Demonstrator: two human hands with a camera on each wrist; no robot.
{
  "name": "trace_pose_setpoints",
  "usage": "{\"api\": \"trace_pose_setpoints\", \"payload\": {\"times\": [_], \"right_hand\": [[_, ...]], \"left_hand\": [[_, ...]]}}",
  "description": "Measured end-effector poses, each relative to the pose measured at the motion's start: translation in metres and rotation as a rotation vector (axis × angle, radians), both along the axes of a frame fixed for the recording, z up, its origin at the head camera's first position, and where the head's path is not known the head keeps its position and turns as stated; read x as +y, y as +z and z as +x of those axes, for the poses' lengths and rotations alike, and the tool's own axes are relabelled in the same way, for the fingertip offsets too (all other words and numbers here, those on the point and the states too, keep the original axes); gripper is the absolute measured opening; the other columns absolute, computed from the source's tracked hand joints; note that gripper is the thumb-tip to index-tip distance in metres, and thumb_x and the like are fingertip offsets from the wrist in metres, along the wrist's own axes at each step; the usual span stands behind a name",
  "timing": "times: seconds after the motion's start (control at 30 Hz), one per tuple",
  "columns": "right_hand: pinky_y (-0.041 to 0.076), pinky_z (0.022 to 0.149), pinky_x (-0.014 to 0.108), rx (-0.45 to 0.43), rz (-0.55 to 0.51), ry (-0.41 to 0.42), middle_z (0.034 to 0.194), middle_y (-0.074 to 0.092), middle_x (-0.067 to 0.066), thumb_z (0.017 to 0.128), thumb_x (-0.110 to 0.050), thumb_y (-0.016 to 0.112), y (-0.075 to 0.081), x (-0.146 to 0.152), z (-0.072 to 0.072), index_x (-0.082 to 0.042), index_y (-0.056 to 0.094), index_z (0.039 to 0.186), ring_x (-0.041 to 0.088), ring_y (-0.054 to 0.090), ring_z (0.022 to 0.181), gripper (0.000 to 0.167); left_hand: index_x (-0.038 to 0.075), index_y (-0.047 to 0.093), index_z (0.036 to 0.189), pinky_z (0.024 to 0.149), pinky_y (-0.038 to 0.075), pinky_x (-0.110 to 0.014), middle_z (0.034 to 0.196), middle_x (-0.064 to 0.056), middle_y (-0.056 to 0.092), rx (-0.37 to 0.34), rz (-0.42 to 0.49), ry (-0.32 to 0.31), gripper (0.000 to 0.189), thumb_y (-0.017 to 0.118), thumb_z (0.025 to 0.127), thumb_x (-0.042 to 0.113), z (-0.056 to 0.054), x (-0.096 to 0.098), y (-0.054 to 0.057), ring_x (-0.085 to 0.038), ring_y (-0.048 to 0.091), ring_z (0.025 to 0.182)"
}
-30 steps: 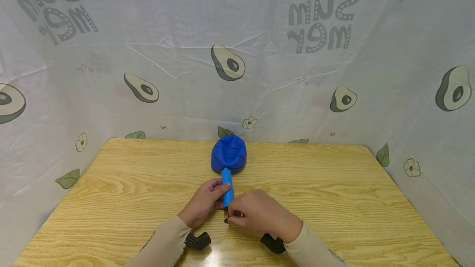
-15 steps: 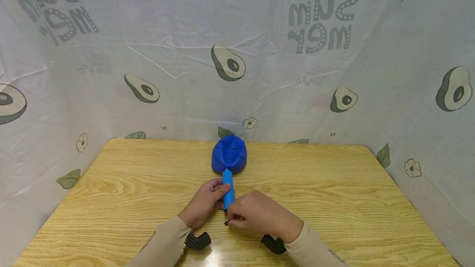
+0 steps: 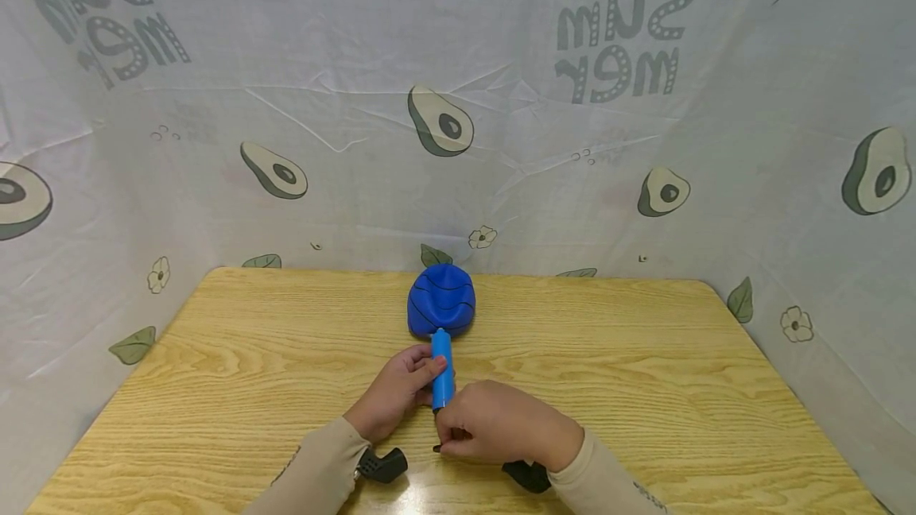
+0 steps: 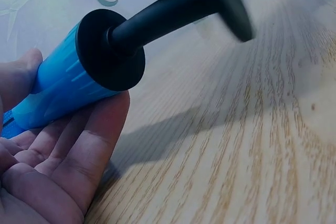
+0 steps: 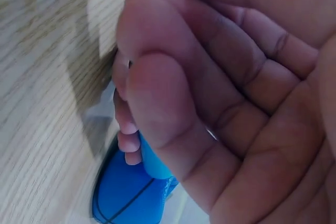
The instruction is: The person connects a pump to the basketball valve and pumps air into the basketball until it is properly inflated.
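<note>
Here the left hand [image 3: 392,393] clasps the blue pump [image 3: 444,381] from eight o'clock; the dented blue ball [image 3: 441,300] sits at the pump's twelve, the black handle [image 4: 228,6] at six; from four o'clock the right hand [image 3: 501,424] grips that handle.

1. A white printed fabric cloth [image 3: 358,38] hangs behind and to both sides of a flat wood-grain table [image 3: 608,356].
2. A dented, roundish blue rubbery ball [image 3: 441,300] sits on the table near the middle of its far edge.
3. A blue cylindrical plastic pump [image 3: 443,364] is before the ball, its far tip at the ball's near edge; whether inserted, cannot tell.
4. A rod-shaped black plastic plunger [image 4: 163,19] extends from the pump's near end towards the person.
5. The left hand [image 3: 396,389] is around the pump from the left, thumb above, fingers beneath.
6. The right hand [image 3: 497,421] is around the plunger from the right, nearer the person than the left hand.
</note>
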State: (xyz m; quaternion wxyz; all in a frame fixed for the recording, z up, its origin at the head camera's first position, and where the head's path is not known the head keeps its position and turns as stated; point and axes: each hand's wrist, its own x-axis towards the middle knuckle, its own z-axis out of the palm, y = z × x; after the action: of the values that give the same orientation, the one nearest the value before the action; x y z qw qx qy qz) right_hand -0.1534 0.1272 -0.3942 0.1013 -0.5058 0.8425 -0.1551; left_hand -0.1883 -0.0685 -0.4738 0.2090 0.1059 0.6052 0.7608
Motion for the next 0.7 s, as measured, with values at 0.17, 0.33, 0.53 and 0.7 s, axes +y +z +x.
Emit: {"api": "trace_pose_setpoints", "payload": {"times": [0.17, 0.33, 0.53, 0.7], "right_hand": [[0.039, 0.06, 0.003, -0.035, 0.007, 0.023, 0.069, 0.058, -0.023, 0.095, -0.019, 0.077, 0.0012, -0.001, 0.0025, -0.022, 0.075, 0.083, -0.017, 0.044, 0.062, 0.012], [0.041, 0.062, 0.003, -0.079, 0.003, 0.043, 0.072, 0.061, -0.023, 0.097, -0.021, 0.076, 0.0009, -0.0009, 0.0035, -0.023, 0.075, 0.084, -0.019, 0.046, 0.064, 0.013], [0.041, 0.06, 0.003, -0.08, 0.004, 0.023, 0.07, 0.058, -0.024, 0.095, -0.021, 0.077, 0.0001, -0.0009, 0.0041, -0.023, 0.074, 0.082, -0.018, 0.045, 0.062, 0.014], [0.039, 0.057, 0.005, -0.054, 0.007, -0.04, 0.067, 0.057, -0.024, 0.093, -0.021, 0.078, -0.0009, 0.0005, 0.0031, -0.025, 0.074, 0.08, -0.016, 0.045, 0.06, 0.014]], "left_hand": [[-0.01, 0.044, 0.14, 0.084, 0.06, -0.03, 0.11, -0.009, 0.069, 0.003, 0.008, 0.001, 0.047, 0.056, 0.109, 0.022, -0.0002, -0.0004, 0.0004, -0.014, 0.068, 0.099], [-0.01, 0.045, 0.14, 0.083, 0.06, -0.03, 0.11, -0.009, 0.069, -0.012, 0.008, 0.008, 0.045, 0.056, 0.109, 0.021, -0.0011, -0.0001, -0.001, -0.015, 0.068, 0.099], [-0.01, 0.044, 0.142, 0.085, 0.06, -0.032, 0.109, -0.009, 0.069, -0.013, 0.02, 0.01, 0.048, 0.058, 0.108, 0.021, -0.0015, 0.0005, -0.0024, -0.016, 0.068, 0.1], [-0.01, 0.043, 0.143, 0.083, 0.06, -0.031, 0.105, -0.006, 0.069, -0.021, 0.018, 0.026, 0.05, 0.059, 0.108, 0.022, -0.002, 0.001, -0.0024, -0.016, 0.069, 0.096]]}}
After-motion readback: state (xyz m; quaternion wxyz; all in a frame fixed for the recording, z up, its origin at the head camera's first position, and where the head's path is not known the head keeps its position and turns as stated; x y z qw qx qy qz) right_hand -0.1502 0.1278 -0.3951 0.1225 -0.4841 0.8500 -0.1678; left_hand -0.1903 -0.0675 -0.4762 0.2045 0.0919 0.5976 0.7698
